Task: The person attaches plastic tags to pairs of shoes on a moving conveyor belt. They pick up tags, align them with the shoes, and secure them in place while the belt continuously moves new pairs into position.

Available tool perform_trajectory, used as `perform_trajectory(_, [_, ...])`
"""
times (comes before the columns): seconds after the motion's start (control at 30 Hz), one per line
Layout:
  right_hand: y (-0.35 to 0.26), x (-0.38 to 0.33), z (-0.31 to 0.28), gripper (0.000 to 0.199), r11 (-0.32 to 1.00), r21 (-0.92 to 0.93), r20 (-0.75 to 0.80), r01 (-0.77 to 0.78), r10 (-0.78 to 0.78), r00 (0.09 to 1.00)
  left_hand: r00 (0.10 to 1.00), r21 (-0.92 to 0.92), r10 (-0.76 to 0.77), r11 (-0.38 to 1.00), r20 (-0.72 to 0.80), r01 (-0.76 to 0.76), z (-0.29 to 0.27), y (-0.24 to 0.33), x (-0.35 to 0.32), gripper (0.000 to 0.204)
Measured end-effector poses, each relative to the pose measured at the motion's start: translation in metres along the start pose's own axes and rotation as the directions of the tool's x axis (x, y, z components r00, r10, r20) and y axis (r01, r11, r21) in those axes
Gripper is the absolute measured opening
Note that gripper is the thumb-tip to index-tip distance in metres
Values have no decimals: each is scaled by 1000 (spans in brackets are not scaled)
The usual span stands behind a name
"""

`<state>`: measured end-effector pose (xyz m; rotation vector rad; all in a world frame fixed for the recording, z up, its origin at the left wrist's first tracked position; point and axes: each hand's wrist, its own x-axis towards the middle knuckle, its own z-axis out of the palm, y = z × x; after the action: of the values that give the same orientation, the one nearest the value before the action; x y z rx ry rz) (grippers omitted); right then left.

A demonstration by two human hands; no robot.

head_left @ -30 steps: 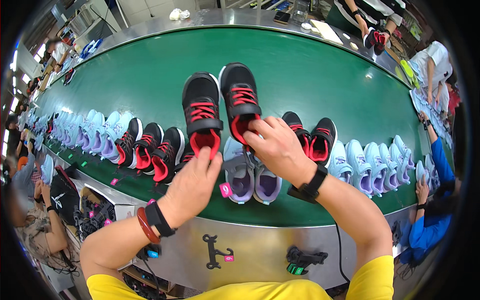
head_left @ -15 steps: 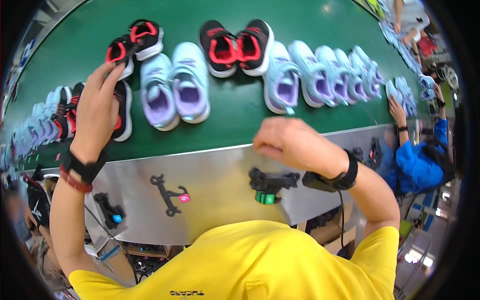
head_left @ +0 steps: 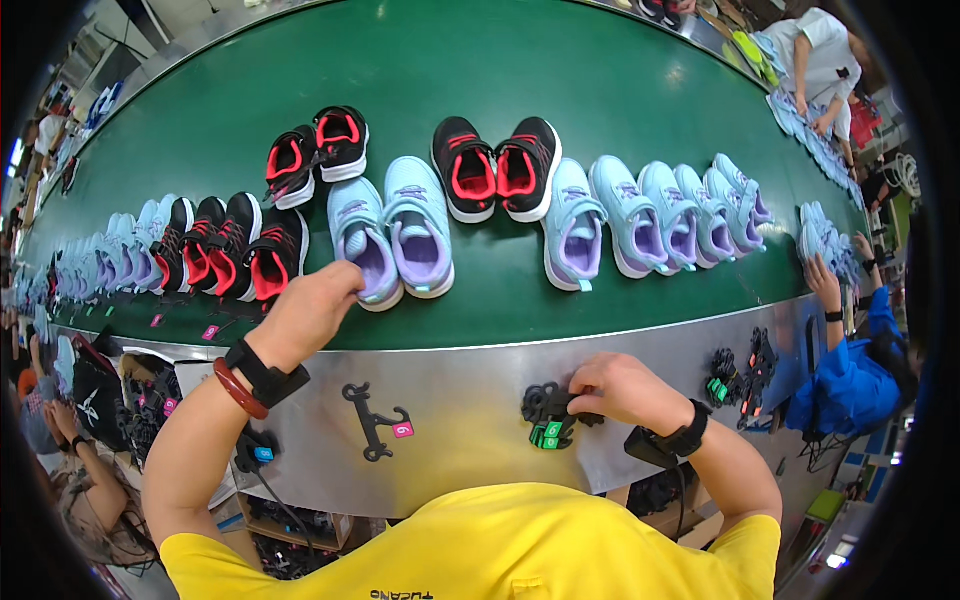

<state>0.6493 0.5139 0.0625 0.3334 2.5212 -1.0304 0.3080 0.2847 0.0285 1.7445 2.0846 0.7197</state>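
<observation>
My left hand [head_left: 308, 310] is closed, its fingertips pinching the heel of a light blue shoe [head_left: 352, 215] with lilac lining. The matching light blue shoe [head_left: 415, 195] stands just to its right. My right hand [head_left: 630, 388] reaches a pile of black plastic shoe hangers [head_left: 545, 402] with green tags, on the metal ledge. Its fingers close around the pile's right end; the fingertips are partly hidden. A single black shoe hanger [head_left: 368, 422] with a pink tag lies on the ledge between my hands. Another hanger [head_left: 256, 452] with a blue tag lies beside my left forearm.
Black-and-red shoes [head_left: 340, 140] stand behind the light blue pair; another black-and-red pair [head_left: 497, 168] is right of it. Rows of shoes line the green belt [head_left: 500, 60] on both sides. A co-worker in blue [head_left: 845, 370] handles shoes at right. More black hangers [head_left: 757, 375] lie right.
My left hand has left the black-and-red shoes and come down to the light blue shoe's heel. My right hand has dropped from the belt's edge onto the hanger pile. The view has shifted.
</observation>
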Motion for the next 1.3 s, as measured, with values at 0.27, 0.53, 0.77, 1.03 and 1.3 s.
perform_trajectory(0.27, [-95,86,-4,22,553,787,229,-273,149,962,1000,-18,-26,1000,-6,26,7,-3,-2,16])
perform_trajectory(0.53, [-118,145,40,29,416,894,71,-164,231,970,997,-30,-70,997,-19,69,8,-3,-1,11])
perform_trajectory(0.77, [-132,145,60,31,222,958,134,-182,214,968,998,12,-65,998,15,65,5,-6,0,17])
perform_trajectory(1.03, [-122,159,46,31,480,821,353,-309,-1,936,995,173,-38,985,87,23,5,-3,-1,15])
perform_trajectory(1.3, [-88,157,-4,22,923,314,-116,224,-196,974,994,314,52,946,100,-81,6,24,-11,49])
